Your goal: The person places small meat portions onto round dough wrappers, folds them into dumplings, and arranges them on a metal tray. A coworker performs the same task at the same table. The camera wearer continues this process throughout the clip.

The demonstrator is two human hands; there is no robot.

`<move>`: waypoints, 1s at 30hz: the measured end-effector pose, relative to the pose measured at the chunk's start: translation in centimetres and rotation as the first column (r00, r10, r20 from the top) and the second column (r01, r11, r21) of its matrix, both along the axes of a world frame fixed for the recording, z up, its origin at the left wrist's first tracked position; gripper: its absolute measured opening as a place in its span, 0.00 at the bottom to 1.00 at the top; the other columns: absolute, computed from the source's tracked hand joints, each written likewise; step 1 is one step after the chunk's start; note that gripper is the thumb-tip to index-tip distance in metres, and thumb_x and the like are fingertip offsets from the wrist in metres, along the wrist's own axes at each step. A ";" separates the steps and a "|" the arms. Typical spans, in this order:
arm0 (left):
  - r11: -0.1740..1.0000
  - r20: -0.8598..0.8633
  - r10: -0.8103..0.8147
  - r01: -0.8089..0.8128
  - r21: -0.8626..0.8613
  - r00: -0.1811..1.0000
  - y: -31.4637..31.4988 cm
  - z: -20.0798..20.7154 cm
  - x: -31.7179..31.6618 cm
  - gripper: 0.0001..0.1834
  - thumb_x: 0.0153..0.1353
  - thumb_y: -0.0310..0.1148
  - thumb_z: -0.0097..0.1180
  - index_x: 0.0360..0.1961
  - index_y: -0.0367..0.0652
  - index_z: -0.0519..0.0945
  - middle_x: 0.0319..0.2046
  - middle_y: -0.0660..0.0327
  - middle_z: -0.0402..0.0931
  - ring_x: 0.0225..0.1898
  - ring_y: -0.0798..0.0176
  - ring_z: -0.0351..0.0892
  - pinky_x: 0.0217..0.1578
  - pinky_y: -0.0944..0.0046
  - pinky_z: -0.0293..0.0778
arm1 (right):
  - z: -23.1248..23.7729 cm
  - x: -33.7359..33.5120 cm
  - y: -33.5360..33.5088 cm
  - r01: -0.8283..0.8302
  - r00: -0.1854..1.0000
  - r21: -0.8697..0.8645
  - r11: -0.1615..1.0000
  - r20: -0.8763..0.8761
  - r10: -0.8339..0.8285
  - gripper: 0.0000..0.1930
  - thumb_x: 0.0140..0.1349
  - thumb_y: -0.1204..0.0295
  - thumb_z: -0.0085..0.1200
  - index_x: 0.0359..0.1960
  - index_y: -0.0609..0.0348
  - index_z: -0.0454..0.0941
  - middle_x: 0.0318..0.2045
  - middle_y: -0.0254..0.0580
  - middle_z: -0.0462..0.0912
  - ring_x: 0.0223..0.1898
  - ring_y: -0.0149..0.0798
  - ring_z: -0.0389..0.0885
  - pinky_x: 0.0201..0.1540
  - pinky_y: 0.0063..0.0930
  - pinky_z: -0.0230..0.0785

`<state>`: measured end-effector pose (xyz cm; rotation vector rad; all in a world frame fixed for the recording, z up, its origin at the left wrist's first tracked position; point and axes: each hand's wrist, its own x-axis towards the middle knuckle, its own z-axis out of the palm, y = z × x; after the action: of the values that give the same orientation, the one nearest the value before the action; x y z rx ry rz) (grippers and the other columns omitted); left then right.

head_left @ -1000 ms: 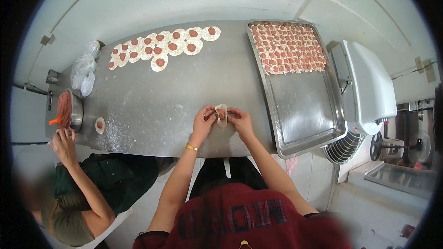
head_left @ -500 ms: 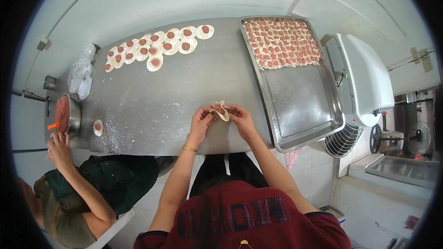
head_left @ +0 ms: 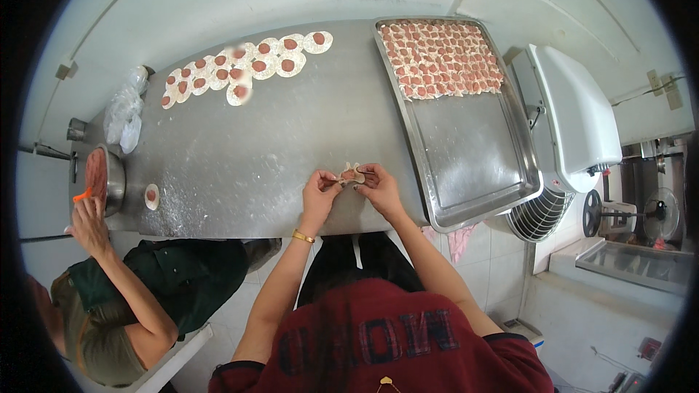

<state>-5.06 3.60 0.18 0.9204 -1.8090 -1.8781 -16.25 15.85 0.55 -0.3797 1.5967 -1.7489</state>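
Note:
Between my two hands, above the near edge of the steel table (head_left: pixel 291 131), is a round dough wrapper (head_left: pixel 352 173) with pinkish meat filling at its centre. My left hand (head_left: pixel 320 191) pinches its left side, and my right hand (head_left: pixel 378 185) pinches its right side. The wrapper's edge is gathered into folds around the filling. Toward the far left lie several flat wrappers (head_left: pixel 318 41), each topped with a lump of filling. One more filled wrapper (head_left: pixel 151 196) rests near the table's left end.
A steel tray (head_left: pixel 477 207) on the right holds rows of folded dumplings (head_left: pixel 440 62) in its far half. Beyond it stands a white machine (head_left: pixel 568 116). At left, a co-worker's hand (head_left: pixel 89 225) grips an orange-handled tool (head_left: pixel 82 195) by a bowl of meat (head_left: pixel 115 182). Plastic bags (head_left: pixel 125 116) lie behind.
The wrapper's edge has been drawn in, from an open cupped shape to a more pleated one. The co-worker's hand has closed on the orange handle. The whole view has shifted slightly.

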 end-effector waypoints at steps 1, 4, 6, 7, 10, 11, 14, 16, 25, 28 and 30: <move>1.000 0.006 0.013 -0.013 0.004 1.000 0.4 -0.1 0.1 0.12 0.52 0.17 0.58 0.39 0.37 0.75 0.35 0.61 0.77 0.36 0.68 0.77 0.40 0.71 0.74 | -0.2 0.2 0.0 0.003 0.991 0.085 0.996 -0.135 0.009 0.17 0.48 0.87 0.55 0.43 0.66 0.74 0.43 0.43 0.77 0.45 0.36 0.79 0.51 0.26 0.72; 0.993 0.144 -0.082 0.093 -0.071 0.986 1.0 -0.2 0.3 0.17 0.51 0.16 0.58 0.45 0.36 0.74 0.34 0.61 0.77 0.35 0.70 0.77 0.40 0.70 0.74 | -0.7 0.6 0.4 0.004 0.923 0.256 0.967 -0.373 0.095 0.18 0.47 0.86 0.56 0.43 0.66 0.75 0.42 0.43 0.78 0.45 0.38 0.80 0.49 0.26 0.74; 0.980 0.158 -0.140 0.160 -0.118 0.977 1.0 -0.1 0.4 0.21 0.51 0.16 0.58 0.48 0.36 0.73 0.33 0.62 0.77 0.35 0.70 0.77 0.39 0.70 0.75 | -0.7 0.6 0.8 -0.005 0.887 0.315 0.949 -0.438 0.149 0.19 0.46 0.85 0.57 0.43 0.65 0.75 0.41 0.44 0.78 0.43 0.39 0.80 0.47 0.27 0.74; 0.976 0.151 -0.170 0.187 -0.107 0.974 1.0 0.0 0.4 0.23 0.51 0.16 0.58 0.50 0.36 0.73 0.32 0.62 0.78 0.34 0.70 0.78 0.39 0.70 0.76 | -0.5 0.7 1.1 -0.009 0.876 0.329 0.944 -0.453 0.166 0.19 0.45 0.85 0.58 0.43 0.65 0.76 0.40 0.44 0.78 0.42 0.40 0.80 0.46 0.27 0.74; 0.961 0.188 -0.199 0.229 -0.154 0.962 0.8 0.1 0.3 0.24 0.51 0.17 0.58 0.52 0.36 0.73 0.34 0.61 0.79 0.36 0.69 0.79 0.39 0.69 0.77 | 0.1 0.5 1.4 -0.052 0.816 0.305 0.951 -0.536 0.216 0.21 0.44 0.83 0.59 0.44 0.62 0.76 0.40 0.45 0.77 0.39 0.42 0.80 0.44 0.29 0.75; 0.958 0.174 -0.201 0.231 -0.170 0.964 0.7 0.1 0.3 0.23 0.51 0.17 0.59 0.51 0.36 0.74 0.34 0.60 0.79 0.36 0.68 0.80 0.39 0.69 0.77 | 0.2 0.5 1.4 -0.074 0.787 0.255 0.964 -0.579 0.214 0.21 0.44 0.83 0.60 0.45 0.62 0.76 0.40 0.45 0.78 0.38 0.43 0.80 0.43 0.29 0.75; 0.952 0.150 -0.205 0.233 -0.199 0.967 0.6 -0.1 0.2 0.20 0.50 0.18 0.61 0.47 0.35 0.77 0.37 0.59 0.80 0.38 0.67 0.81 0.39 0.68 0.78 | 0.6 0.2 1.3 -0.104 0.747 0.261 0.960 -0.616 0.248 0.21 0.44 0.82 0.60 0.45 0.62 0.76 0.40 0.45 0.77 0.37 0.44 0.79 0.42 0.31 0.74; 0.962 0.171 -0.196 0.223 -0.156 0.966 0.2 -0.3 0.1 0.17 0.50 0.19 0.62 0.43 0.35 0.79 0.39 0.58 0.80 0.39 0.66 0.81 0.38 0.68 0.78 | 0.6 -0.2 1.3 -0.135 0.742 0.254 0.958 -0.614 0.268 0.20 0.44 0.83 0.59 0.43 0.60 0.76 0.40 0.45 0.77 0.39 0.46 0.79 0.42 0.34 0.73; 0.865 0.041 -0.221 0.215 -0.454 0.974 -0.1 0.3 0.5 0.10 0.45 0.22 0.65 0.30 0.37 0.78 0.31 0.55 0.79 0.31 0.59 0.82 0.34 0.65 0.78 | 0.5 -1.1 0.9 -0.173 0.755 0.255 0.952 -0.586 0.294 0.12 0.46 0.82 0.57 0.35 0.61 0.79 0.32 0.46 0.79 0.35 0.51 0.79 0.38 0.36 0.72; 0.850 0.196 -0.243 0.306 -0.430 0.950 -0.1 0.9 0.6 0.12 0.46 0.22 0.64 0.34 0.38 0.77 0.31 0.54 0.79 0.31 0.58 0.82 0.35 0.64 0.79 | 0.3 -1.2 0.9 -0.191 0.674 0.274 0.943 -0.661 0.329 0.14 0.47 0.83 0.57 0.38 0.62 0.78 0.34 0.46 0.79 0.33 0.45 0.80 0.37 0.31 0.73; 0.888 0.183 -0.212 0.268 -0.374 0.960 0.1 1.3 0.7 0.14 0.47 0.22 0.64 0.36 0.39 0.76 0.30 0.54 0.80 0.31 0.58 0.82 0.34 0.64 0.78 | 0.2 -1.1 1.2 -0.184 0.646 0.298 0.937 -0.681 0.344 0.14 0.47 0.83 0.57 0.39 0.62 0.78 0.35 0.46 0.79 0.33 0.43 0.80 0.36 0.29 0.73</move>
<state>-4.32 3.71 1.52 0.7172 -2.3685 -1.5119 -17.32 17.01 0.77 -1.2735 2.0982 -1.2281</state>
